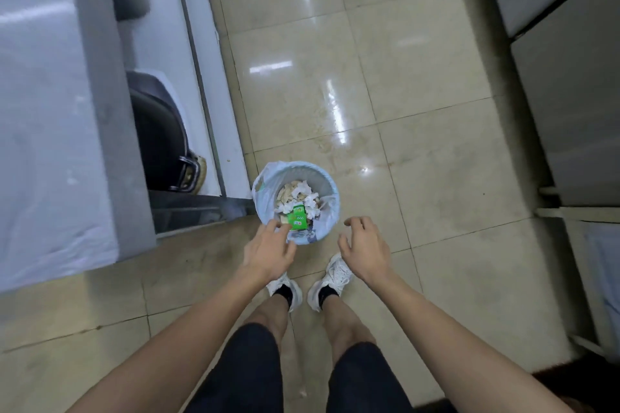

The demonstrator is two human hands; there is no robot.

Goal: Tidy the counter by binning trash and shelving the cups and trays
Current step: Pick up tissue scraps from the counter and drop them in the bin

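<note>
A small round bin lined with a pale blue bag stands on the floor just in front of my feet. Inside lie crumpled white tissues and a green carton near the front rim. My left hand hovers over the bin's near left edge, fingers spread and empty, fingertips close to the carton. My right hand hangs to the right of the bin, fingers loosely curled and apart, holding nothing.
A grey counter fills the left side, with a black chair tucked beside it. Metal cabinets line the right wall. Beige tiled floor stretches ahead. My white shoes stand close behind the bin.
</note>
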